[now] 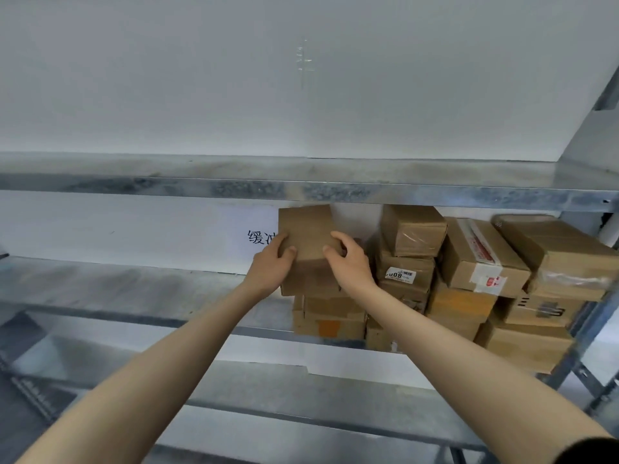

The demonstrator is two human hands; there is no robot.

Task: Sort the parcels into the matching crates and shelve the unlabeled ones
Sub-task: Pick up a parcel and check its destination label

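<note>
A plain brown cardboard parcel (306,229) with no label in sight sits on top of another box (330,318) on the middle metal shelf (134,286). My left hand (273,266) grips its left side, fingers curled over the edge. My right hand (348,262) grips its right front corner. Both arms reach forward and up from the bottom of the view.
Several cardboard boxes (482,259) are stacked on the right half of the same shelf, one with a white label (399,274). An upper shelf (301,182) hangs close above. A paper sign (248,234) is on the wall behind. A shelf post (582,339) stands at right.
</note>
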